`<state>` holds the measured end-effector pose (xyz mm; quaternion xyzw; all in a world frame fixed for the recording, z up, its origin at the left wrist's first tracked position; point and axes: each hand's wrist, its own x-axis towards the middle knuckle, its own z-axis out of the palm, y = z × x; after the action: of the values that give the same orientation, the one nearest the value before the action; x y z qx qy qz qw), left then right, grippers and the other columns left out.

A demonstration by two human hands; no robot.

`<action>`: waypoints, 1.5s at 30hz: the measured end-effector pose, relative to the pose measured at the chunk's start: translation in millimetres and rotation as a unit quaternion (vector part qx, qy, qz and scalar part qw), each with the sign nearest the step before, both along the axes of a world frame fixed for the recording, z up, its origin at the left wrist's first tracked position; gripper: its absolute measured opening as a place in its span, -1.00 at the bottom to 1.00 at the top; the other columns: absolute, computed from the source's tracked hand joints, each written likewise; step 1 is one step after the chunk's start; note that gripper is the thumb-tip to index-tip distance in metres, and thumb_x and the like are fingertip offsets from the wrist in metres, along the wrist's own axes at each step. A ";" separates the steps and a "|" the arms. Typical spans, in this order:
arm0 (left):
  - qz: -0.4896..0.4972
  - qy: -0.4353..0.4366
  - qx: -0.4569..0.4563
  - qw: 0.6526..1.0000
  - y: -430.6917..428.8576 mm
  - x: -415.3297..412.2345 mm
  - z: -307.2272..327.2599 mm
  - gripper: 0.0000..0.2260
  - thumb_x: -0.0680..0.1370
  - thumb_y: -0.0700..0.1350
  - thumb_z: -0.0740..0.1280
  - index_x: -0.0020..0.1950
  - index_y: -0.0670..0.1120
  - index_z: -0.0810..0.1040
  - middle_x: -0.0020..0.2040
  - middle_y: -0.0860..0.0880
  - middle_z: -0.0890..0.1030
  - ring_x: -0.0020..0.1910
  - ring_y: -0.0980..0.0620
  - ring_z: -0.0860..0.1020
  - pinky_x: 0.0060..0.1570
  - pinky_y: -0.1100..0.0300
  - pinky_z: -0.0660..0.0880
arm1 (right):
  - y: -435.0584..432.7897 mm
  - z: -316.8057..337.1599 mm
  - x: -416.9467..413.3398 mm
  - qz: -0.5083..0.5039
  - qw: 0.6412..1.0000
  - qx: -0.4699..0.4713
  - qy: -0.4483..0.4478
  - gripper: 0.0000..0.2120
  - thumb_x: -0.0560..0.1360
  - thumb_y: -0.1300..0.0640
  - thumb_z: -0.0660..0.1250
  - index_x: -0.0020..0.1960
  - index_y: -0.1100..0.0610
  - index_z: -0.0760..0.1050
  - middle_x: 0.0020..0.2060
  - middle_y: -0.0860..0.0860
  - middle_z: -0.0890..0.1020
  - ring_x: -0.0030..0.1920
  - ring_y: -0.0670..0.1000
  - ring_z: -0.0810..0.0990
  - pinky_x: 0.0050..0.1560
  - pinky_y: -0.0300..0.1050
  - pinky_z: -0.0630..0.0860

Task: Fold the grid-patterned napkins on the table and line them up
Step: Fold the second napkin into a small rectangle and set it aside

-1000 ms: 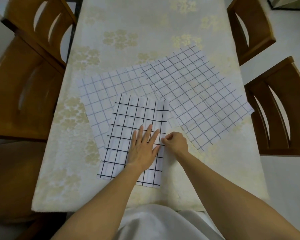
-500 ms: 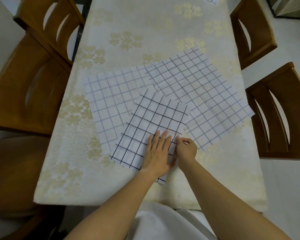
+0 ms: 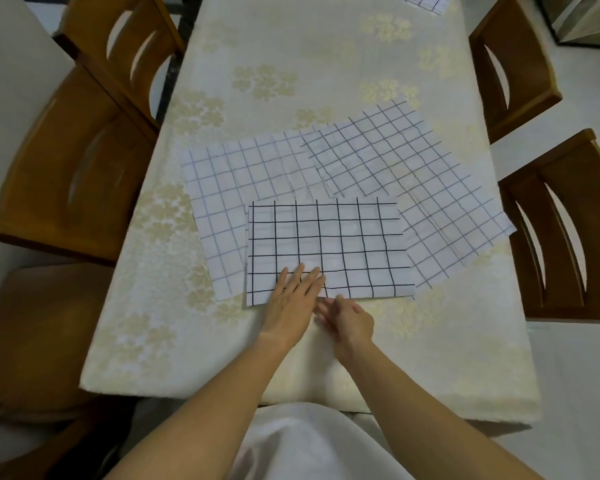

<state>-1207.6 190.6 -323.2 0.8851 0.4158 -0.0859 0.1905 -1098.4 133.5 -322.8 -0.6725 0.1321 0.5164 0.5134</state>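
A folded white napkin with a bold black grid lies flat near the table's front, its long side running left to right. My left hand rests flat on its near edge, fingers spread. My right hand hovers just beside it at the same edge, fingers loosely curled, holding nothing. Two unfolded napkins with fainter grids lie under and behind it: one at the left, one tilted at the right. Another grid napkin's corner shows at the table's far end.
The table wears a cream cloth with pale flower prints. Wooden chairs stand close on both sides: two at the left, two at the right. The table's near edge is just in front of my body.
The bold-grid napkin has been turned from upright to lying sideways. My right hand has let go of its edge and my left hand has slid to its near edge.
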 end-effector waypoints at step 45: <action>0.115 0.028 0.032 0.992 121.9 21.8 -42.7 -0.46 0.71 0.21 -0.16 0.65 0.14 -0.26 0.65 0.09 -0.30 0.63 -0.01 -0.28 0.60 -0.12 -0.24 | 112.1 -44.5 70.1 0.605 0.535 -0.061 -0.586 -0.43 0.69 -0.18 -0.23 0.63 -0.04 -0.26 0.62 -0.01 -0.25 0.60 0.10 -0.32 0.59 0.18 -0.19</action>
<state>-1185.8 312.5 -365.9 0.8345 0.5224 -0.0743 0.1586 -1028.3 245.6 -367.4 -0.7738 -0.6059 0.1848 -0.0016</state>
